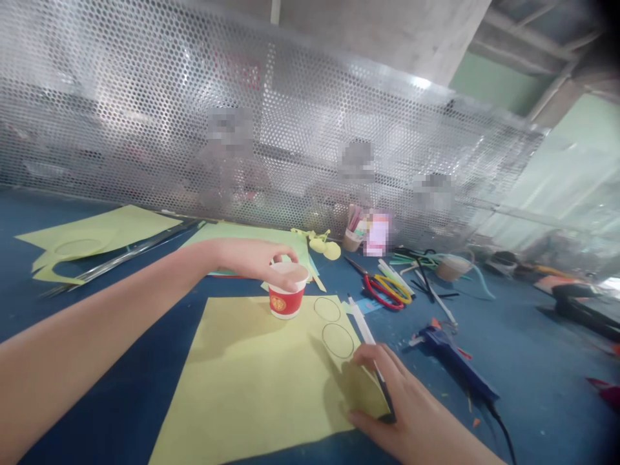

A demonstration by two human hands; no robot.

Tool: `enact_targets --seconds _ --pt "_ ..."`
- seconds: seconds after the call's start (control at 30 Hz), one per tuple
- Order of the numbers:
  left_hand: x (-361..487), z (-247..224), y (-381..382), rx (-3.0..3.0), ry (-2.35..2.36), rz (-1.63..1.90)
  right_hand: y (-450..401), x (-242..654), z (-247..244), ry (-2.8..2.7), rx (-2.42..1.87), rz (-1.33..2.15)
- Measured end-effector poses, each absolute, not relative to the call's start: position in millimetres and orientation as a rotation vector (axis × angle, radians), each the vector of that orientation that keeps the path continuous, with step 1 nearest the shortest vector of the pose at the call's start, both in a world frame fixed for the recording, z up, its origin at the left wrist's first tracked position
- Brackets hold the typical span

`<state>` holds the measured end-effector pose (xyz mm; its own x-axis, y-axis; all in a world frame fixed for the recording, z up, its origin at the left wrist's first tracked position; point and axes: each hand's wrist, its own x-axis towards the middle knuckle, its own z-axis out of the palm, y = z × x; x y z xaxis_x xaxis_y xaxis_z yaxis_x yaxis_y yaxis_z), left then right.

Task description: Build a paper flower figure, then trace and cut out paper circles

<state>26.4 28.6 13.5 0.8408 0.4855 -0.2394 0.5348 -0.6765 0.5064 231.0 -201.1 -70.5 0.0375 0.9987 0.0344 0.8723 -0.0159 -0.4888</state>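
My left hand [268, 261] grips the rim of a red and white paper cup [287, 302], its fingers over the top edge. The cup is upright at the back edge of a yellow paper sheet [252, 381]. Two drawn circles [338, 340] show on the sheet to the right of the cup. At the sheet's right edge is my right hand [382, 394], its thumb and fingers curved and apart. A white and dark pen [363, 325] slants beneath its fingers; whether the hand grips it is unclear.
Red and yellow scissors [387, 292] lie behind the pen. A blue glue gun [455, 361] with a cord is at the right. Cut yellow paper [97, 232] lies at the far left. A phone [376, 234] stands before the perforated metal screen [300, 129].
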Motion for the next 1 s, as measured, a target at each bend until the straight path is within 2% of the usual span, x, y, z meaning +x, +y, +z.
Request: enact_targets --seconds 0.27,0.53,0.7,1.0 --pt "28.7 11.7 22.9 2.408 0.664 -0.102 -201.1 251.3 -64.1 -1.977 -1.989 0.584" --pt "43.1 1.3 5.8 2.516 0.713 0.11 -194.1 266.8 -56.3 -2.04 -1.888 0.436" --pt "44.5 0.3 0.5 2.554 0.666 0.11 -184.2 267.1 -39.1 -2.003 -1.862 0.264" --pt "48.4 -10.8 -7.3 2.51 0.722 0.11 -162.5 250.8 -19.7 -1.825 -1.803 0.172"
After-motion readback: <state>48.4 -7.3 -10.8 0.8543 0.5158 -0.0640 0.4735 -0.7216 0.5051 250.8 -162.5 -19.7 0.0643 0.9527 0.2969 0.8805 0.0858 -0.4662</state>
